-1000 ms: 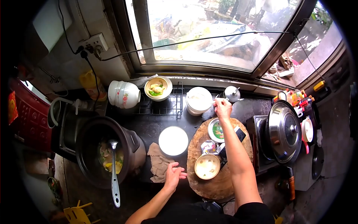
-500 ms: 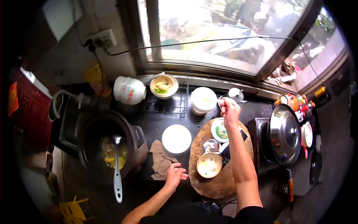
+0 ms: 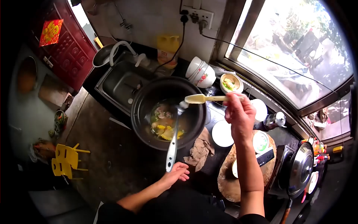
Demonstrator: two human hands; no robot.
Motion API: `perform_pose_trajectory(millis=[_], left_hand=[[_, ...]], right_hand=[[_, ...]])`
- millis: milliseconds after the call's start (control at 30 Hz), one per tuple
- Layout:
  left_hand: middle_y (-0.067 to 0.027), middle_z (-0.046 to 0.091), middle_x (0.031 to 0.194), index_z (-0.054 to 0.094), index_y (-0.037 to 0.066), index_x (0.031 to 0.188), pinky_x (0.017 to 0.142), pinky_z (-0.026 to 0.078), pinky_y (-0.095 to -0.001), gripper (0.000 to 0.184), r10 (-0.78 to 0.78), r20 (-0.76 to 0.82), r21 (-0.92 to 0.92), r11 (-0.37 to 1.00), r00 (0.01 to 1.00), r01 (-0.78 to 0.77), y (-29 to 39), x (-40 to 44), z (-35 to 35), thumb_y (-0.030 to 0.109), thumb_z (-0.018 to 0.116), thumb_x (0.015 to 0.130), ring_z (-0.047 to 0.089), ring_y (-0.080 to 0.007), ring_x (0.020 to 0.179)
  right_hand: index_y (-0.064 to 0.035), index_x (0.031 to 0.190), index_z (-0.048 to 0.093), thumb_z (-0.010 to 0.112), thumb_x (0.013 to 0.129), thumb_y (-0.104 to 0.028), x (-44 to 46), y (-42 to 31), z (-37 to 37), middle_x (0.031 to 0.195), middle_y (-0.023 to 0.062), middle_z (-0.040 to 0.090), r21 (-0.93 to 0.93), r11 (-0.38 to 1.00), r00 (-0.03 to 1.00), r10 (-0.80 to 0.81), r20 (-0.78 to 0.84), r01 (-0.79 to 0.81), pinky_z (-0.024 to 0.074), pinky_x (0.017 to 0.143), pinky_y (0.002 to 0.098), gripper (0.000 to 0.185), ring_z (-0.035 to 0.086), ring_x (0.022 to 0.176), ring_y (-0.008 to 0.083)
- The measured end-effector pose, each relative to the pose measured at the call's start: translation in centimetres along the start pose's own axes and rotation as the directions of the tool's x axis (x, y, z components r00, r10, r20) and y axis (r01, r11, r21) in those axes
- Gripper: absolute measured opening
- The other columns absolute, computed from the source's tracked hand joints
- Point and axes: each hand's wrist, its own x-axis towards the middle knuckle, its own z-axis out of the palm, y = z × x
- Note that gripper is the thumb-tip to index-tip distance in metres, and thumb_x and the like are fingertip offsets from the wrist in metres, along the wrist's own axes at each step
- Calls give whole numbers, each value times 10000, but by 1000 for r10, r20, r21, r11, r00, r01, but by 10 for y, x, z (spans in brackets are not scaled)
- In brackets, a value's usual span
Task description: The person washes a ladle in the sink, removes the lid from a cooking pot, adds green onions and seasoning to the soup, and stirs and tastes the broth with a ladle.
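My right hand (image 3: 240,112) pinches the handle of a pale yellow spoon (image 3: 197,99). The spoon's bowl is over the right part of a large dark pot (image 3: 138,128). A whitish patch shows at its tip, just by the head of a ladle; whether it is powder or glare is unclear. That ladle (image 3: 172,149) lies in the pot, its light handle sticking out over the near rim. Soup with yellow corn pieces (image 3: 167,132) fills the pot's bottom. My left hand (image 3: 174,176) is open beside the ladle's handle end, fingers loosely stretched; I cannot tell whether they touch it.
Right of the pot are a brown cloth (image 3: 201,149), a white plate (image 3: 222,133) and a round chopping board (image 3: 227,183) carrying a phone (image 3: 265,156). Behind stand stacked bowls (image 3: 201,72) and a small food bowl (image 3: 231,83). A sink (image 3: 119,87) is left; a lidded wok (image 3: 301,170) stands right.
My view has swung left towards the pot. My right hand has brought the spoon from the white container by the window to over the pot. My left hand is now by the ladle's handle.
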Motion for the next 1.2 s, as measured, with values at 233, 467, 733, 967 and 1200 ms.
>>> perform_pose_trajectory(millis=[233, 467, 733, 967, 1200], left_hand=[[-149, 647, 981, 542, -21, 1138, 693, 557, -278, 226, 33, -5, 0, 999, 999, -33, 22, -45, -25, 139, 503, 983, 679, -197, 782], [-190, 648, 986, 493, -21, 1136, 734, 559, -306, 232, 221, 179, -251, 953, 959, -172, 78, -89, -33, 148, 522, 979, 685, -240, 840], [-124, 534, 979, 346, 20, 1033, 668, 576, -272, 395, 552, -90, 60, 834, 829, -549, 116, -85, 22, -45, 686, 843, 647, -154, 779], [-124, 551, 919, 538, 23, 1207, 605, 522, -380, 428, 780, 233, 970, -225, 580, -88, 164, -97, 7, 35, 651, 794, 634, -285, 724], [-104, 563, 810, 606, 14, 1142, 544, 515, -337, 394, 618, 402, 751, -645, 675, 143, 207, -69, -43, 52, 606, 750, 622, -221, 615]], right_hand=[[4, 1020, 657, 608, 963, -193, 1, 13, 32, 777, 67, 642, 50, 994, 995, 96, 2, -95, 330, 410, 187, 210, 479, 468, 56], [-8, 1030, 632, 602, 947, -183, 3, 3, -16, 773, 64, 649, 203, 976, 988, 98, -116, -73, 348, 397, 199, 196, 501, 481, 73], [-21, 993, 668, 647, 922, -175, 17, 47, -248, 714, 60, 647, -396, 918, 684, -278, -674, -17, 394, 370, 218, 171, 530, 473, 90], [-80, 1326, 510, 751, 743, -202, 5, 80, -290, 1276, 211, 528, -918, 129, 775, -499, -387, -375, 452, 970, 421, 643, 541, 1154, 351], [-29, 1278, 558, 682, 842, -155, -3, 54, -196, 1240, 111, 531, -903, 429, 913, -368, -176, -1, 527, 661, 256, 471, 638, 704, 133]])
